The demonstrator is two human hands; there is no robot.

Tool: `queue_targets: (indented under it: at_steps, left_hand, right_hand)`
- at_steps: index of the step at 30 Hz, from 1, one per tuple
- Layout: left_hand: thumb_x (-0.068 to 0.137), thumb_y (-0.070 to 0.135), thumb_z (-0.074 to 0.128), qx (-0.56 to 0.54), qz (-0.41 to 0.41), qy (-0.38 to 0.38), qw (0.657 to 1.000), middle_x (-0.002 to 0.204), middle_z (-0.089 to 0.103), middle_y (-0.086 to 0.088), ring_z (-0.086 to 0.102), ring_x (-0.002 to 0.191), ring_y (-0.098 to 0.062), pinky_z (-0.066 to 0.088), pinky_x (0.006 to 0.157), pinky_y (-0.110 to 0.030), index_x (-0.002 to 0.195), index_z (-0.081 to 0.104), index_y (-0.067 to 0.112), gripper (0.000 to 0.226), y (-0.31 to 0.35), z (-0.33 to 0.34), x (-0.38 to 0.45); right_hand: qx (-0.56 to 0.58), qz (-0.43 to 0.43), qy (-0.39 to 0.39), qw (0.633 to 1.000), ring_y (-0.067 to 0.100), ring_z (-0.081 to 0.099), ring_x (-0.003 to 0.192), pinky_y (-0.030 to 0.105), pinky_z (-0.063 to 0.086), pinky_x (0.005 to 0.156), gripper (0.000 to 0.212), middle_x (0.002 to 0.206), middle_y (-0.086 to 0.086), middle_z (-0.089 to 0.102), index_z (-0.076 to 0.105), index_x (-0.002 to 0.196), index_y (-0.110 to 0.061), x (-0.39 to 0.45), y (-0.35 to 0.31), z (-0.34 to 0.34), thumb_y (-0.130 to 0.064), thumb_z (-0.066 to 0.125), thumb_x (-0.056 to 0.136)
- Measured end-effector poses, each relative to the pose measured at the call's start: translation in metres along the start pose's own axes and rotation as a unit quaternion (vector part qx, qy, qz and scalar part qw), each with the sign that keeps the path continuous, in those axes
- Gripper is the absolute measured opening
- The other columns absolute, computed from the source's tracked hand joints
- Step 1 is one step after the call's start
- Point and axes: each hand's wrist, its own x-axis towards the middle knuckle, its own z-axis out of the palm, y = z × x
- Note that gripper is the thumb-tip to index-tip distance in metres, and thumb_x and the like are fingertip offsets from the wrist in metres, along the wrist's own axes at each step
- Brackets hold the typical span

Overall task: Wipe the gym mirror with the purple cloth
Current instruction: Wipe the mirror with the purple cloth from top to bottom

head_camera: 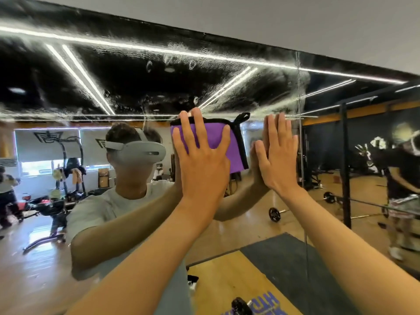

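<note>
The left hand [200, 155] has a fully open grip, fingers straight and spread, pressing the purple cloth [218, 137] flat against the mirror [136, 83]. Just beside it, the right hand [277, 155] lies open-palmed on the glass, holding nothing.

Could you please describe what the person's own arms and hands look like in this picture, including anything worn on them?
Both forearms are bare, with no sleeves, gloves, watch or rings visible. The left hand and right hand have slender fingers with short nails. The reflection in the mirror shows a short-sleeved pale grey T-shirt.
</note>
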Motion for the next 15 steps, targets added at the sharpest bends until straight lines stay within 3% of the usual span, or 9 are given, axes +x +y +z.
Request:
queue_targets:
  at_steps: [4,9,15]
  left_hand:
    - [0.106,0.063,0.032,0.02,-0.017,-0.002,1.0,0.171,-0.007,-0.031,-0.006,0.157,-0.054,-0.002,0.125,-0.069,0.166,0.02,0.025,0.071,0.013,0.007,0.0]
    - [0.108,0.062,0.025,0.025,-0.016,0.015,0.999,0.172,-0.009,-0.027,-0.009,0.158,-0.051,-0.003,0.126,-0.068,0.169,0.006,0.027,0.073,0.019,0.019,-0.002]
    - [0.107,0.063,0.029,0.058,-0.029,0.04,0.997,0.174,0.0,-0.024,-0.002,0.16,-0.048,0.004,0.127,-0.067,0.168,0.015,0.033,0.07,0.023,0.027,-0.004]
  right_hand:
    - [-0.002,0.002,0.009,1.0,0.018,-0.008,0.161,0.035,-0.011,0.127,0.07,0.175,-0.001,-0.002,0.007,0.167,-0.025,0.001,0.001,0.003,-0.056,0.022,0.106]
    - [0.009,0.0,0.033,0.999,0.018,-0.006,0.161,0.04,-0.007,0.129,0.069,0.175,-0.001,0.0,0.008,0.167,-0.027,-0.001,0.002,0.007,-0.057,0.023,0.107]
    - [0.04,-0.025,0.026,0.999,0.019,-0.008,0.161,0.05,0.0,0.13,0.069,0.175,0.0,-0.004,0.004,0.167,-0.03,-0.003,0.009,0.008,-0.055,0.028,0.107]
